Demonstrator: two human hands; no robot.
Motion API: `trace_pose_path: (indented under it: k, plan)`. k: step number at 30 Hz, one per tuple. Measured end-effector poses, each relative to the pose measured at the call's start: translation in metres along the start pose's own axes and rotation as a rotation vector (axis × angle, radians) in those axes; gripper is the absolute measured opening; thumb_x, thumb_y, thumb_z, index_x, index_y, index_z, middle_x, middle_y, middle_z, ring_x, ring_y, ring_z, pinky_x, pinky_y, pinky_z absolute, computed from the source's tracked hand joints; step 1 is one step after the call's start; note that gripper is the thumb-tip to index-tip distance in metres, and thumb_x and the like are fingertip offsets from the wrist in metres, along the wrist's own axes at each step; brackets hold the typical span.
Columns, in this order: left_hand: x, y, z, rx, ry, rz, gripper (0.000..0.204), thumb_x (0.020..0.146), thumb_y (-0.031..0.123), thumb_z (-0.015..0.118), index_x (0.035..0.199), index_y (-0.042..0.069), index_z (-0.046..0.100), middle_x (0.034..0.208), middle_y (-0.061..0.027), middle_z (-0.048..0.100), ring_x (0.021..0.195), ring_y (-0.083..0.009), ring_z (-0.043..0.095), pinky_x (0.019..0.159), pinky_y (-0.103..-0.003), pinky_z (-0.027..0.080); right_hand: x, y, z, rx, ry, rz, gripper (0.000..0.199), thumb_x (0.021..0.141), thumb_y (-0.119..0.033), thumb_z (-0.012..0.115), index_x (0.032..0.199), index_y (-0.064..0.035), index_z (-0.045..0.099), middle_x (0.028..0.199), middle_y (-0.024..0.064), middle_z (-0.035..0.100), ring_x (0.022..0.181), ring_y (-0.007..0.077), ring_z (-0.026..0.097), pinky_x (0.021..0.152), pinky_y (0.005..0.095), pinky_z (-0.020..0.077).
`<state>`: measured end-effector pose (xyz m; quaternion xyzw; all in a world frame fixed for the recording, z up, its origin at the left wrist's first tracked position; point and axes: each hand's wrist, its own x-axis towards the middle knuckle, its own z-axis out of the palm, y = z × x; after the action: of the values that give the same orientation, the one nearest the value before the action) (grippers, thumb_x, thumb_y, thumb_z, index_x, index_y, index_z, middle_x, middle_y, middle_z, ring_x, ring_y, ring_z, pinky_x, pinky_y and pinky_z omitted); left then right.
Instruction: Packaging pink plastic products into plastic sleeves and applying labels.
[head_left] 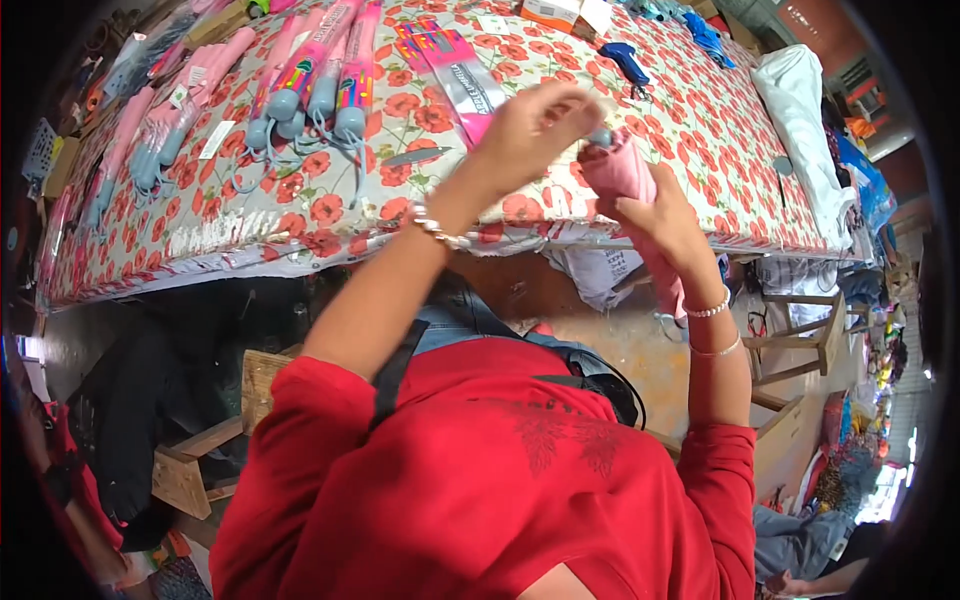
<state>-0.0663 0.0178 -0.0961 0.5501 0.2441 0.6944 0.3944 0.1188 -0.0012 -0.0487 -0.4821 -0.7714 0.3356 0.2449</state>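
Where the far half of the view opens up, a large table (730, 185) spreads under a cloth printed with red poppies, and the person, in a red top (460, 470), faces its near edge. Along the table's right side lies a long white bundle (805, 130). Below the table, a wooden stool (180, 480) shows at the left and another stool (832, 335) at the right. On the table's left part, several pink umbrellas (325, 70) lie close together, their grey handles and straps toward the person. The held umbrella (622, 175), also pink, is just above the table's near edge, tilted, its grey knob (600, 137) uppermost. The right hand (668, 218) wraps its fingers around the pink cloth below that knob. Beside the knob, the left hand (535, 128) has its fingers curled in a loop; blur makes it impossible to tell whether they grip anything. Near the left hand lie a printed sleeve (462, 78) and, smaller, a grey pointed piece (417, 157). Beads circle both wrists.
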Motion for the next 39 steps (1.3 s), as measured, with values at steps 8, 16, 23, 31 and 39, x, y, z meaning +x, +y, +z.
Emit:
trace_pose_path:
  k: [8, 16, 23, 31, 39]
  plan:
    - [-0.031, -0.033, -0.084, 1.083, -0.403, 0.234, 0.026, 0.069, 0.026, 0.073, 0.077, 0.002, 0.066, 0.069, -0.0073, 0.056, 0.072, -0.0205, 0.054, 0.065, -0.029, 0.043, 0.006, 0.025, 0.010, -0.176, -0.101, 0.024, 0.038, 0.065, -0.028, 0.066, 0.090, 0.0004, 0.062, 0.076, 0.0174, 0.063, 0.062, 0.0287, 0.056, 0.061, 0.0358, 0.0458]
    - [-0.011, -0.024, -0.084, 0.854, -0.344, -0.252, 0.016, 0.071, 0.015, 0.070, 0.069, 0.000, 0.066, 0.060, -0.0039, 0.061, 0.053, -0.0154, 0.052, 0.054, -0.027, 0.043, 0.026, 0.009, 0.060, -0.533, -0.187, -0.204, 0.062, 0.063, -0.029, 0.063, 0.124, -0.0166, 0.054, 0.070, 0.0186, 0.063, 0.059, 0.0334, 0.057, 0.055, 0.0377, 0.0434]
    - [0.004, -0.015, -0.091, 0.534, -0.399, -0.568, 0.012, 0.071, 0.011, 0.069, 0.069, 0.000, 0.065, 0.061, -0.0046, 0.061, 0.052, -0.0114, 0.052, 0.052, -0.024, 0.042, 0.029, 0.028, 0.064, -0.607, -0.185, -0.192, 0.070, 0.063, -0.031, 0.061, 0.131, -0.0221, 0.048, 0.064, 0.0185, 0.060, 0.057, 0.0353, 0.056, 0.053, 0.0394, 0.0420]
    - [-0.006, -0.022, -0.084, 0.657, -0.229, -0.438, 0.008, 0.070, 0.007, 0.066, 0.072, -0.001, 0.064, 0.062, -0.0062, 0.061, 0.054, -0.0127, 0.051, 0.053, -0.025, 0.042, 0.029, 0.026, 0.065, -0.713, -0.221, -0.205, 0.065, 0.066, -0.029, 0.060, 0.129, -0.0178, 0.050, 0.068, 0.0196, 0.061, 0.060, 0.0355, 0.057, 0.055, 0.0397, 0.0440]
    - [-0.023, -0.026, -0.067, 1.019, -0.286, -0.104, 0.009, 0.072, 0.007, 0.063, 0.075, -0.001, 0.064, 0.061, -0.0079, 0.059, 0.053, -0.0168, 0.049, 0.053, -0.029, 0.042, 0.044, 0.032, 0.058, -0.247, -0.104, -0.123, 0.059, 0.072, -0.033, 0.059, 0.120, -0.0010, 0.049, 0.083, 0.0219, 0.064, 0.072, 0.0399, 0.061, 0.063, 0.0434, 0.0470]
